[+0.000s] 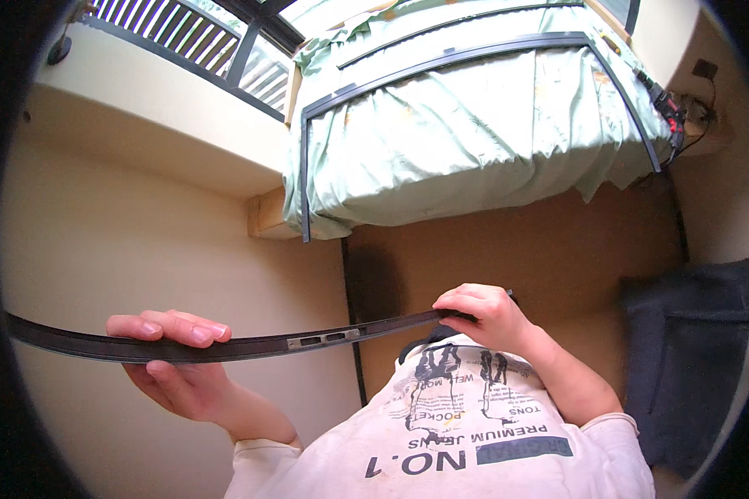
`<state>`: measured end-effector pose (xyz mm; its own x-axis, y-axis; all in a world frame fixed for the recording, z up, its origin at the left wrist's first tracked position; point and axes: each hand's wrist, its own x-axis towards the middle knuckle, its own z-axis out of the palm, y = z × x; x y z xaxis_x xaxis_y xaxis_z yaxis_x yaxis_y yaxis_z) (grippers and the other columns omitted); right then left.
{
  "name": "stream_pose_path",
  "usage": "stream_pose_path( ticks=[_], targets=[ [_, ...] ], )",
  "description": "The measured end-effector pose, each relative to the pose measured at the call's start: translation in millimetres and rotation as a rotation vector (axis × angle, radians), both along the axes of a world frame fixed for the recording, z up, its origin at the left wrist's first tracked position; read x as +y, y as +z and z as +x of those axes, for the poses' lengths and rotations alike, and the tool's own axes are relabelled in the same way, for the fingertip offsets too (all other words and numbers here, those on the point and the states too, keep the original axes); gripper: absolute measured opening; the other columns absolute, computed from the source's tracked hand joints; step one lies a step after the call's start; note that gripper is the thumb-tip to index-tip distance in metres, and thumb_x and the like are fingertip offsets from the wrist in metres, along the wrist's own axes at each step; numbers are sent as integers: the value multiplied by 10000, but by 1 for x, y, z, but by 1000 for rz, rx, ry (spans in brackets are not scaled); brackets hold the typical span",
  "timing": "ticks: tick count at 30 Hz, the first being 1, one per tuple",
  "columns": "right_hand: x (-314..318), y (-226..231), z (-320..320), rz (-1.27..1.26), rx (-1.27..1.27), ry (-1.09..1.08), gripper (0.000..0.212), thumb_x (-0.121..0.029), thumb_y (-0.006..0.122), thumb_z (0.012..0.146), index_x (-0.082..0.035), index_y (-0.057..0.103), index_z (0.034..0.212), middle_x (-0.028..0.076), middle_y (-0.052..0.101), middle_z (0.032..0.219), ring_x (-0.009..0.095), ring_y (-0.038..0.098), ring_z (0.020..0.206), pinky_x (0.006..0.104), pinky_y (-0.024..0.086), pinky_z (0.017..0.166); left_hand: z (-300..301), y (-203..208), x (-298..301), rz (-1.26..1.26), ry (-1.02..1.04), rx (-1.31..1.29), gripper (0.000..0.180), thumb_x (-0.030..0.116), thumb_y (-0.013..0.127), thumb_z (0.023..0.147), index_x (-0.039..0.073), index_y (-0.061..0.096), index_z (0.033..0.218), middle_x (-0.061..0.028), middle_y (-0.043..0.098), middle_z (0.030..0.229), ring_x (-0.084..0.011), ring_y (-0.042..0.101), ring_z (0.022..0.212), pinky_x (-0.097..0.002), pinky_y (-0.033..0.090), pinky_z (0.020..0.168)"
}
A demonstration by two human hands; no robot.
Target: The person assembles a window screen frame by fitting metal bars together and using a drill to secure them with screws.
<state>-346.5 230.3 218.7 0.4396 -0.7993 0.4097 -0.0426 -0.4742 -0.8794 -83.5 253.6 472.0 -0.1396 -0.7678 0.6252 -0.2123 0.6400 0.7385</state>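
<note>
A long black frame profile [254,348] runs across in front of me, from the far left rim to my right hand. A silvery slotted metal plate [324,338] sits in its face near the middle. My left hand [175,366] grips the profile toward its left part, fingers over the upper edge and thumb below. At the profile's right end, my right hand [491,316] is closed round it, held close to my white printed shirt [491,416]. The profile is off the cloth-covered surface, held in the air.
Ahead stands a table-like surface under a pale green cloth [441,133]. Dark profiles joined at corners [441,60] lie on it, with another thin strip [466,29] behind. A black-and-red power tool [667,106] rests at its right end. A dark mat [682,366] lies at the right.
</note>
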Motion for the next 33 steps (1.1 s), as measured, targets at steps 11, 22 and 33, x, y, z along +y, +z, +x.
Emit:
stream_pose_path(
  ticks=[11, 22, 33],
  targets=[
    [2, 6, -11, -1, -60, 29, 186, -29, 714, 749, -30, 644, 921, 110, 668, 908, 276, 659, 831, 343, 549, 719, -34, -13, -5, 77, 65, -59, 308, 270, 541, 982, 10, 428, 1101, -163, 602, 841, -247, 624, 747, -396, 555, 683],
    [2, 38, -35, 272, -210, 302, 245, -18, 686, 777, 10, 632, 1014, 116, 633, 873, 225, 632, 768, 308, 515, 695, -55, -46, -13, 287, -12, 95, 291, 229, 528, 985, -2, 440, 1139, -191, 620, 875, -280, 641, 810, -436, 551, 759],
    [9, 47, -46, 288, -182, 144, 193, -117, 676, 862, 15, 645, 1000, 130, 646, 818, 232, 631, 701, 302, 495, 634, -70, -64, -12, 359, 148, 228, 263, 49, 540, 871, 18, 448, 1116, -160, 606, 875, -252, 622, 818, -408, 541, 794]
  ],
)
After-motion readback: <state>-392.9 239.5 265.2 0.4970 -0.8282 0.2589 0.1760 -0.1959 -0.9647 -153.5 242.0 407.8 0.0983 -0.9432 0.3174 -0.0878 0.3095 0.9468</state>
